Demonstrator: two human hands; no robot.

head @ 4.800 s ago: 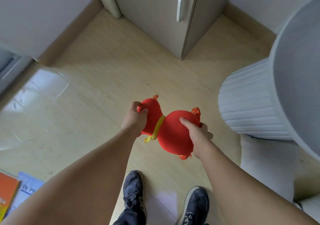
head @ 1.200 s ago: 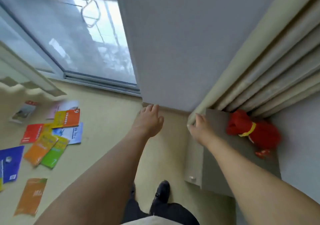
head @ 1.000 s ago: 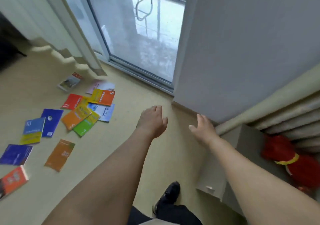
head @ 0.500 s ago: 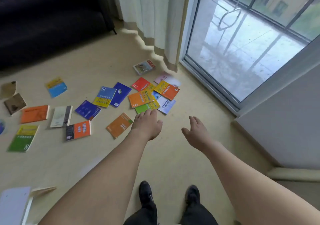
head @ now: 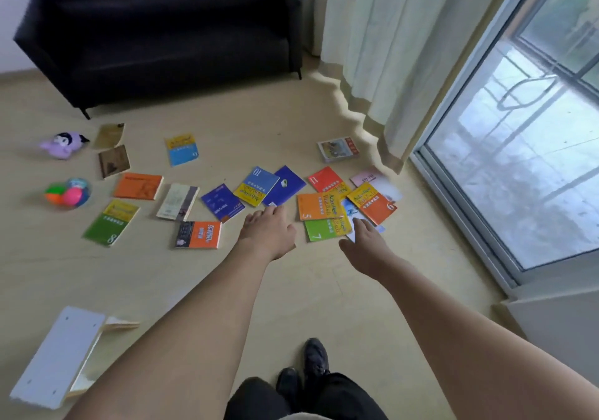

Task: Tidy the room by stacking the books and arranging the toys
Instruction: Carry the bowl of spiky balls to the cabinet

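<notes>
Books [head: 252, 189]: thin, glossy rectangular paperbacks scattered flat on the floor before the black sofa [head: 162, 30].
Toys: purple plush [head: 63, 144] and bright round balls [head: 68, 193], left of the sofa's front.
Left hand [head: 267, 230]: fingers extended, empty.
Right hand [head: 364, 243]: relaxed, empty.

Both bare arms reach forward, hands empty.
The left hand [head: 268, 231] is held palm down with fingers straight and close together. The right hand [head: 366, 244] sits a little lower and to the right, fingers extended and relaxed, thumb out to the side. The two hands are apart, holding nothing.
</notes>
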